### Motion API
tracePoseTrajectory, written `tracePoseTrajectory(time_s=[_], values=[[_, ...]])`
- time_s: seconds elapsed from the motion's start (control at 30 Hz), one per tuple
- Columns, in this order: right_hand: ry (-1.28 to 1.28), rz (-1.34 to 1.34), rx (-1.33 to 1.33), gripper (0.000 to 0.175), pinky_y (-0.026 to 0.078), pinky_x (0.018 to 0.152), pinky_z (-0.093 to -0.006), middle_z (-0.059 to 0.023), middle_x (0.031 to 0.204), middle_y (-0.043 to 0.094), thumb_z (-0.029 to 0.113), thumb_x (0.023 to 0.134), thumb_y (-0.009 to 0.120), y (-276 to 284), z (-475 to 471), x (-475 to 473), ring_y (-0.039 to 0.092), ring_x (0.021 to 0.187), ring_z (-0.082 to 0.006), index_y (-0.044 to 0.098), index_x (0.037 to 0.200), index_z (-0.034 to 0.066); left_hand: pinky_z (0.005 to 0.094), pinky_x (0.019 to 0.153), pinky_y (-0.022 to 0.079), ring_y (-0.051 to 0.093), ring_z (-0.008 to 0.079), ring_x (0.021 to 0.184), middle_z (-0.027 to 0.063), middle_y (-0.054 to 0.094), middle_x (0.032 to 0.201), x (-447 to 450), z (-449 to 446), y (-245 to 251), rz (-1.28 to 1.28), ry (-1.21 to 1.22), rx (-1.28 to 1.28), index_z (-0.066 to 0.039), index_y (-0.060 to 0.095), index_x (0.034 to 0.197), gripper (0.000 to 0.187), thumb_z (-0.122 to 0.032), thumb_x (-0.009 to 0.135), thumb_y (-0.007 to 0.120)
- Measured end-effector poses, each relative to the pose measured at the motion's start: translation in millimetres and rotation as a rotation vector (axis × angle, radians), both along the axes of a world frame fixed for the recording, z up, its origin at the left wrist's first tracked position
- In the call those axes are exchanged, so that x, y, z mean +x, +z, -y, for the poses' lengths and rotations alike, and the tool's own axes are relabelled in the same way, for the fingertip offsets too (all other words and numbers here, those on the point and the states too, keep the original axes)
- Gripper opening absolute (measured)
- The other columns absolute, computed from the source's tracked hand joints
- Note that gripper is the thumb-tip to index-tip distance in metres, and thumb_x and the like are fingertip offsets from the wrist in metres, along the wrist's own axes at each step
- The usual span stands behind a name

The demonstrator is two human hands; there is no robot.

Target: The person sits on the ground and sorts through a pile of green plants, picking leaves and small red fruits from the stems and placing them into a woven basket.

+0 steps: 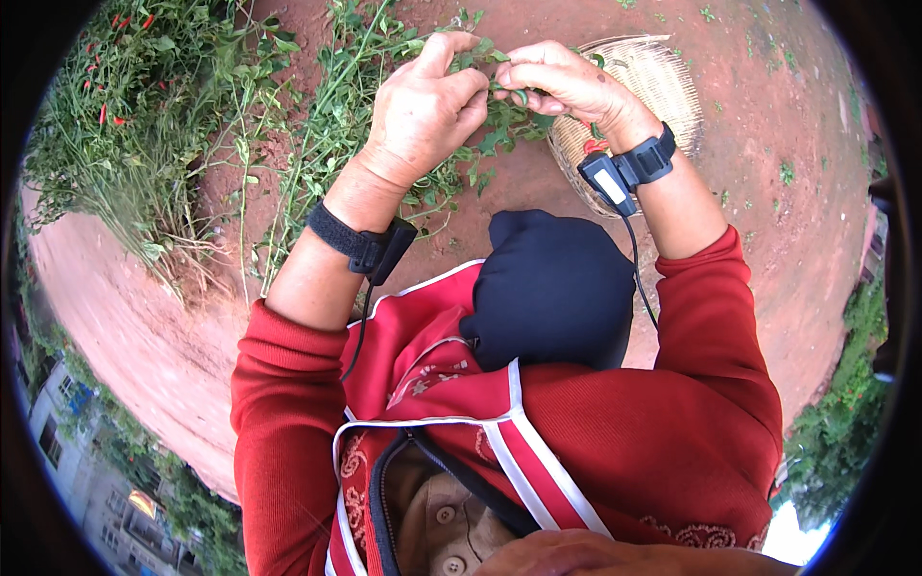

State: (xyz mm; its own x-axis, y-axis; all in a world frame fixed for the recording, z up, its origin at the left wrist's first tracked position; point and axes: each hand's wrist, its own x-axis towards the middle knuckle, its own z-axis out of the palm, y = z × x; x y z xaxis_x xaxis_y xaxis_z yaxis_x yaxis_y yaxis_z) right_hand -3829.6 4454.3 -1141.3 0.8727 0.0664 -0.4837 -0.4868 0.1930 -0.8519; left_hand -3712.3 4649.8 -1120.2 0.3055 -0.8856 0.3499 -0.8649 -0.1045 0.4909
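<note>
My left hand [432, 108], a black strapped device at its wrist, is closed on a leafy stem of a cut chili pepper plant [338, 122]. Close to its right, my right hand [562, 83] pinches green chili peppers [520, 95] between thumb and fingers. Leaves of the plant hang below and between both hands. Partly behind my right hand and wrist lies a woven bamboo basket [648, 86], with some red chili peppers [595, 146] at its near left side. How much else the basket holds is hidden by my arm.
A heap of uprooted chili plants [144, 122] with red peppers and pale roots lies at the left on reddish bare ground [763, 187]. My knee in dark cloth [555, 288] and a red apron [410, 345] are below my hands. Buildings and greenery show at the rim.
</note>
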Motion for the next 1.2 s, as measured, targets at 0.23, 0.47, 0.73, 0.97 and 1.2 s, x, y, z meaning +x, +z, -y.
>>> tracePoseTrajectory(time_s=[0.23, 0.47, 0.73, 0.97, 1.2], values=[[0.048, 0.054, -0.251, 0.024, 0.032, 0.046, -0.0177, 0.0044, 0.07, 0.056, 0.028, 0.095, 0.063, 6, -14, 0, 0.045, 0.057, -0.0006, 0.067, 0.1, 0.0044, 0.0351, 0.067, 0.056, 0.066, 0.0249, 0.079, 0.0081, 0.059, 0.112, -5, 1, 1, -0.029, 0.025, -0.034, -0.008, 0.067, 0.082, 0.011, -0.012, 0.073, 0.071], [-0.128, 0.117, -0.056, 0.024, 0.039, 0.05, -0.0187, 0.0007, 0.073, 0.057, 0.029, 0.096, 0.06, 8, -31, 4, 0.05, 0.06, -0.0037, 0.065, 0.095, 0.0047, 0.0282, 0.062, 0.051, 0.061, 0.0174, 0.07, 0.0113, 0.057, 0.102, -13, 5, -7, -0.485, 0.281, -0.151, -0.003, 0.067, 0.078, 0.008, -0.005, 0.072, 0.071], [-0.203, 0.314, 0.208, 0.023, 0.027, 0.043, -0.0163, 0.0004, 0.069, 0.049, 0.022, 0.099, 0.051, 10, -24, -8, 0.032, 0.048, -0.0019, 0.059, 0.096, 0.0003, 0.0226, 0.076, 0.046, 0.057, 0.006, 0.077, 0.001, 0.066, 0.093, 21, -6, -18, -1.138, 0.472, -0.223, -0.001, 0.07, 0.095, 0.019, -0.017, 0.086, 0.072], [-0.091, 0.037, -0.231, 0.024, 0.039, 0.05, -0.0199, -0.0044, 0.076, 0.058, 0.024, 0.095, 0.055, -15, 25, -99, 0.048, 0.055, -0.0062, 0.06, 0.089, 0.001, 0.0214, 0.071, 0.046, 0.058, 0.006, 0.08, 0.008, 0.062, 0.123, 37, -10, -25, -1.099, 0.45, -0.198, -0.001, 0.068, 0.106, 0.028, -0.021, 0.087, 0.073], [0.216, 0.038, -1.036, 0.016, 0.051, 0.07, -0.0272, -0.0047, 0.084, 0.065, 0.017, 0.091, 0.066, -17, 17, -100, 0.065, 0.076, -0.0134, 0.069, 0.099, 0.0028, 0.021, 0.07, 0.047, 0.059, 0.0064, 0.078, 0.0018, 0.067, 0.1, 36, -10, -22, -1.084, 0.462, -0.179, 0.0, 0.066, 0.11, 0.031, -0.021, 0.088, 0.073]])
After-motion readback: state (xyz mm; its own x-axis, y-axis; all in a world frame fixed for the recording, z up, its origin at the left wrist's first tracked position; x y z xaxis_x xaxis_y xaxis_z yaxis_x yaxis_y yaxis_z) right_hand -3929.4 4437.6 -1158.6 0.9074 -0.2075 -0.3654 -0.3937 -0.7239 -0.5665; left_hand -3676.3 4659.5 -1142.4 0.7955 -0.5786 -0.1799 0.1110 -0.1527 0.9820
